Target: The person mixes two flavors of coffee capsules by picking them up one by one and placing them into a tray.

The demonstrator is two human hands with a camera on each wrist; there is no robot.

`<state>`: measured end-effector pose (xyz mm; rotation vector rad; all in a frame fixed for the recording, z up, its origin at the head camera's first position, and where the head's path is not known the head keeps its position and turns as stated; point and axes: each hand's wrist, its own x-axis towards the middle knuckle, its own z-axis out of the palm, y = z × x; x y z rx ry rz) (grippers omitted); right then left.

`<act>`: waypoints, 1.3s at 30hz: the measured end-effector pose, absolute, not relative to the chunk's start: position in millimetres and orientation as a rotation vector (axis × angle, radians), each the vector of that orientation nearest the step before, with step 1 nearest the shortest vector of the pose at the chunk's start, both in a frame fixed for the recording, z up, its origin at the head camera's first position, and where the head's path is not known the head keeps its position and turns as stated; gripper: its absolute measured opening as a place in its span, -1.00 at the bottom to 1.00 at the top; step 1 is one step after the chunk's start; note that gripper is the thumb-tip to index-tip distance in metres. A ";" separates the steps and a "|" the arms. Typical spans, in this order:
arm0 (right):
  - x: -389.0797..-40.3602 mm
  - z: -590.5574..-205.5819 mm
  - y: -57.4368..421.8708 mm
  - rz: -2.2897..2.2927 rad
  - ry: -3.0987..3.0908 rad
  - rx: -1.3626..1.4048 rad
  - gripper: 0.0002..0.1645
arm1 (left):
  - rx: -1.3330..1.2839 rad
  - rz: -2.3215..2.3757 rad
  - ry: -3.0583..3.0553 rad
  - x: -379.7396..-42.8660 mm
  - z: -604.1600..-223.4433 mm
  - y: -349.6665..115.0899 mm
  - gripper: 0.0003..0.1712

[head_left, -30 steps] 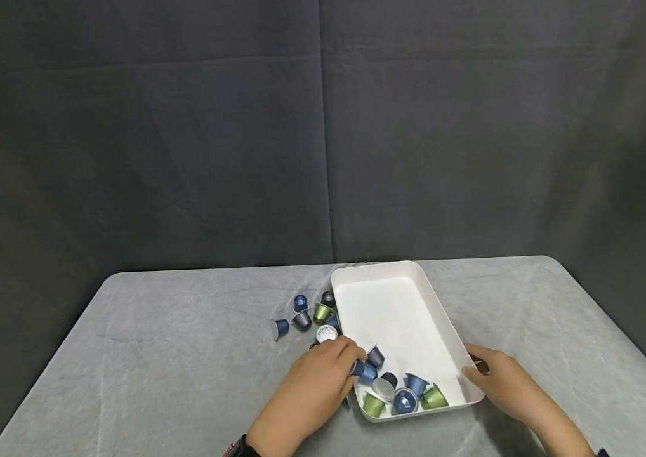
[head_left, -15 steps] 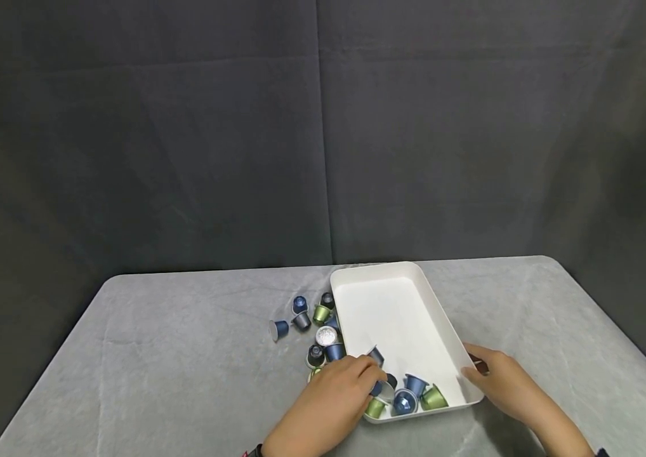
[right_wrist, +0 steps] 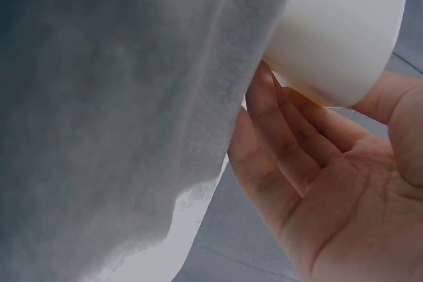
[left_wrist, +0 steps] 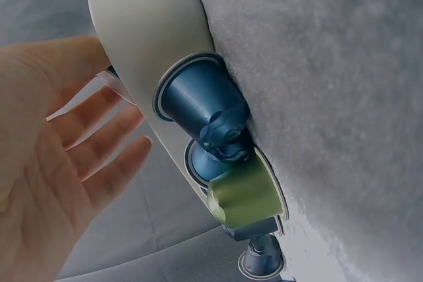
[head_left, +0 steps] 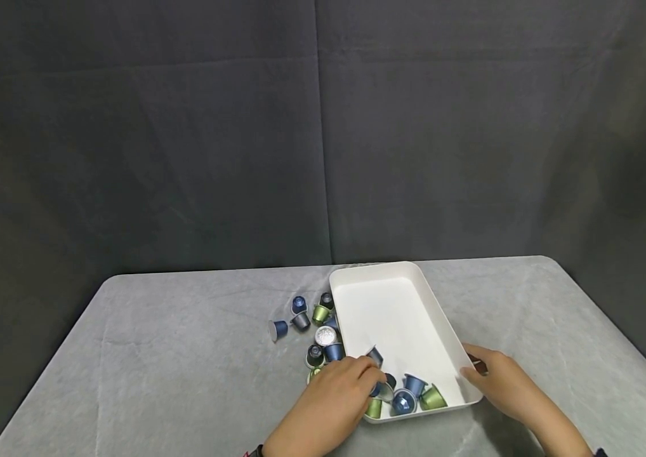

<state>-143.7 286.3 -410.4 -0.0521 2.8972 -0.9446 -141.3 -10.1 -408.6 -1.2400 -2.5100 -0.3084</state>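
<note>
My left hand (head_left: 331, 400) reaches over the left rim of a white tray (head_left: 394, 314). Its thumb and fingertips are around a blue coffee capsule (head_left: 376, 388), low over the other capsules there; the left wrist view shows only that capsule's edge (left_wrist: 117, 87). Inside the tray's near end lie several capsules, among them a blue one (head_left: 404, 402) and a green one (head_left: 433, 398). My right hand (head_left: 500, 381) grips the tray's right side near the front corner. In the right wrist view its thumb is at the tray's rim (right_wrist: 344, 37), its fingers low against the side.
Several more capsules lie on the grey cloth (head_left: 157, 362) along the tray's left side, among them a silver-topped one (head_left: 325, 335), a black one (head_left: 315, 355) and a green one (head_left: 321, 313). Farther left lies a blue capsule (head_left: 278, 329). A dark curtain (head_left: 243, 158) hangs behind.
My left hand has moved right and slightly towards me with the blue capsule, from the tray's left rim to over the heap inside. My right hand stays on the tray.
</note>
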 end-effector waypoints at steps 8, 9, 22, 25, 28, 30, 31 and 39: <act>-142.8 -411.0 285.9 -0.936 2.903 -0.065 -0.46 | -1.215 -0.292 -2.534 -139.8 -408.9 -11.3 -0.66; -142.9 -411.1 285.8 -0.932 2.905 -0.062 -0.46 | -1.213 -0.293 -2.539 -139.7 -408.5 -11.7 -0.65; -142.6 -411.6 286.0 -0.940 2.906 -0.072 -0.47 | -1.189 -0.349 -2.579 -145.4 -403.8 -19.1 -0.60; -142.3 -411.8 286.1 -0.940 2.911 -0.085 -0.47 | -1.161 -0.380 -2.591 -148.5 -403.0 -22.9 -0.52; -142.2 -411.7 286.4 -0.937 2.912 -0.088 -0.47 | -1.132 -0.421 -2.617 -152.6 -402.2 -27.1 -0.47; -142.2 -411.6 286.6 -0.934 2.911 -0.087 -0.47 | -1.105 -0.436 -2.644 -155.4 -401.3 -30.6 -0.45; -142.3 -411.5 286.6 -0.934 2.910 -0.085 -0.47 | -1.089 -0.440 -2.660 -156.9 -400.8 -32.5 -0.44; -144.3 -410.6 286.3 -0.910 2.903 -0.058 -0.46 | -0.950 -0.545 -2.762 -168.7 -394.9 -51.4 -0.35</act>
